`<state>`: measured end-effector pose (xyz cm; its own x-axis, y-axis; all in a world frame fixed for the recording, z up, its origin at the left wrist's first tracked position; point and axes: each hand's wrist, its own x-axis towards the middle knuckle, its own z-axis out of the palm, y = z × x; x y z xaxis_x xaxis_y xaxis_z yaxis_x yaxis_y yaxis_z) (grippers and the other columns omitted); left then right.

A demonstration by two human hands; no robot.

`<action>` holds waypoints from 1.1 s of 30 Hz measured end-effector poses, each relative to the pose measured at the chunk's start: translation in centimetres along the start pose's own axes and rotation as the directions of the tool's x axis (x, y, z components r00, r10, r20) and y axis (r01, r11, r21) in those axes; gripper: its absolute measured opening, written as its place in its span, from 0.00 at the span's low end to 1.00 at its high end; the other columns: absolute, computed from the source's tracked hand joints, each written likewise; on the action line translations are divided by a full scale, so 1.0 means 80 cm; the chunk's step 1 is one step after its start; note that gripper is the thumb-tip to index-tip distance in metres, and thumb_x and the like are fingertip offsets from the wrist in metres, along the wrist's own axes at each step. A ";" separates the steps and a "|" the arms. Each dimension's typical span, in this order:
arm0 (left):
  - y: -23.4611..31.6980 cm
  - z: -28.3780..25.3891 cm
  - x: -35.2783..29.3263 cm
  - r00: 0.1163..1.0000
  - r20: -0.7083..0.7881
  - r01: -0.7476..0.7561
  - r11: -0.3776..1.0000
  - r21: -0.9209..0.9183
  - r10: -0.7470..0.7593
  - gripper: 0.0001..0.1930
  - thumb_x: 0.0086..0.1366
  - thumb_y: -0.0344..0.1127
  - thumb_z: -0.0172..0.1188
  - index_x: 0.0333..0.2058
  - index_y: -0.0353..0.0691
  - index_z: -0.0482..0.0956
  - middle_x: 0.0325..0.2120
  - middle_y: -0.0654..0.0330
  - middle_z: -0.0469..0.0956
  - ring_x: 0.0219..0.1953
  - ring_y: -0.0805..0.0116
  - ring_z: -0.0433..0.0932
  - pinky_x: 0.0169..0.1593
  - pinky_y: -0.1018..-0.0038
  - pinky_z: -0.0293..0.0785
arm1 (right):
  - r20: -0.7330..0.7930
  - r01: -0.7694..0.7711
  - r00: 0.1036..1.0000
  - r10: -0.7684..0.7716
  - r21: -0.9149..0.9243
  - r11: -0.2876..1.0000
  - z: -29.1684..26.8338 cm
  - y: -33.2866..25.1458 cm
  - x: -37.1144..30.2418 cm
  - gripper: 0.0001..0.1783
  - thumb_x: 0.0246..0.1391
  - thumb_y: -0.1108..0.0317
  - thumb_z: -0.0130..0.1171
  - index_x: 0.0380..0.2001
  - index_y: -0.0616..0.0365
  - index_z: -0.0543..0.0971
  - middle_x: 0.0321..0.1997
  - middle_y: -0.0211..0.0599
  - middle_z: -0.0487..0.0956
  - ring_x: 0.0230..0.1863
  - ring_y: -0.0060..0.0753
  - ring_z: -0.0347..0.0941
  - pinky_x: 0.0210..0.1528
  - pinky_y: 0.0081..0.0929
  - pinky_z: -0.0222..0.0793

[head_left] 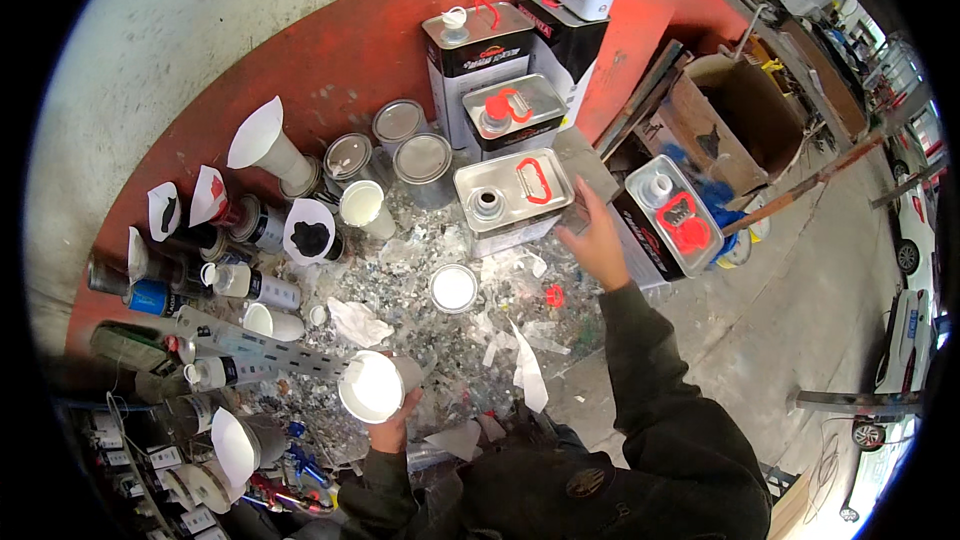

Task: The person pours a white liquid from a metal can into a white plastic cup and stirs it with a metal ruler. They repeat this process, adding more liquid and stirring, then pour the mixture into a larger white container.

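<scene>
My left hand (392, 428) is wrapped round a white paint cup (408, 370) low in the middle of the view. White paint fills much of the cup, and a long clear mixing ruler (270, 350) reaches to its rim from the left. My right hand (597, 240), fingers stretched and thumb apart, is at the right side of a rectangular metal can (510, 185); whether it touches the can I cannot tell. That can has an uncapped spout and a red handle. Between my hands stands a small round tin (454, 288) with a white top. A red cap (555, 295) lies on the bench.
More rectangular cans (513, 105) stand behind, and another can (668, 215) is at the right. Round lidded tins (423, 162), a cream-coloured cup (366, 208) and paper-funnelled containers (262, 140) line the back and left. A cardboard box (705, 120) sits beyond the bench's right side.
</scene>
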<state>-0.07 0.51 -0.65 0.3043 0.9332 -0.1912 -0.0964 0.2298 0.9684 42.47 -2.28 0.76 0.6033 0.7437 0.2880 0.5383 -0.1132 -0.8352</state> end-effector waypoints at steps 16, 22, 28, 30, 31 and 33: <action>-0.074 -0.057 -0.049 0.991 -0.136 0.030 0.988 0.155 -0.009 0.44 0.47 0.33 0.83 0.61 0.33 0.68 0.52 0.57 0.78 0.50 0.64 0.77 0.56 0.67 0.74 | -0.061 -0.055 0.998 0.018 -0.704 0.708 -0.235 -0.103 -0.028 0.30 0.45 0.48 0.73 0.45 0.59 0.84 0.41 0.43 0.81 0.44 0.49 0.79 0.47 0.40 0.75; -0.062 -0.055 -0.082 0.992 -0.114 -0.019 0.969 0.246 0.048 0.35 0.49 0.27 0.80 0.56 0.34 0.74 0.47 0.58 0.81 0.47 0.66 0.79 0.52 0.68 0.77 | 0.113 0.263 0.961 -0.251 -0.102 0.959 -0.116 -0.151 0.020 0.21 0.48 0.65 0.75 0.45 0.60 0.84 0.37 0.34 0.81 0.39 0.26 0.77 0.43 0.26 0.75; -0.026 -0.038 -0.099 0.999 -0.031 0.034 0.974 0.224 -0.027 0.43 0.47 0.28 0.80 0.61 0.34 0.65 0.51 0.55 0.79 0.52 0.63 0.79 0.56 0.65 0.77 | 0.510 0.472 0.838 -0.196 -0.495 0.730 0.008 -0.155 0.107 0.22 0.45 0.59 0.74 0.44 0.52 0.84 0.41 0.41 0.83 0.45 0.46 0.81 0.47 0.43 0.75; -0.032 -0.039 -0.103 0.997 -0.050 -0.045 0.965 0.259 0.060 0.38 0.48 0.33 0.81 0.57 0.35 0.71 0.49 0.55 0.80 0.50 0.62 0.80 0.54 0.65 0.77 | 0.595 0.565 0.776 -0.210 -0.507 0.651 0.024 -0.167 0.125 0.20 0.42 0.61 0.74 0.41 0.52 0.85 0.40 0.39 0.84 0.46 0.46 0.81 0.48 0.43 0.75; -0.034 -0.039 -0.108 0.994 -0.057 -0.076 0.957 0.280 0.096 0.36 0.49 0.36 0.81 0.55 0.35 0.74 0.48 0.56 0.81 0.49 0.62 0.80 0.54 0.65 0.77 | 0.649 0.622 0.729 -0.218 -0.495 0.607 0.027 -0.176 0.130 0.19 0.41 0.62 0.74 0.40 0.52 0.86 0.40 0.39 0.84 0.45 0.46 0.81 0.48 0.43 0.75; -0.032 -0.035 -0.109 0.993 -0.065 -0.078 0.962 0.262 0.099 0.38 0.49 0.36 0.81 0.57 0.35 0.72 0.49 0.56 0.81 0.51 0.62 0.80 0.55 0.64 0.77 | 0.731 0.689 0.648 -0.212 -0.445 0.573 0.036 -0.183 0.141 0.20 0.36 0.65 0.75 0.38 0.52 0.87 0.39 0.38 0.85 0.45 0.46 0.81 0.47 0.42 0.76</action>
<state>-5.16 -7.40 -1.91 0.2307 0.9674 -0.1046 0.1315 0.0755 0.9884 39.68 9.63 14.87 -0.1534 0.9879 0.0216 0.9854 0.1546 -0.0716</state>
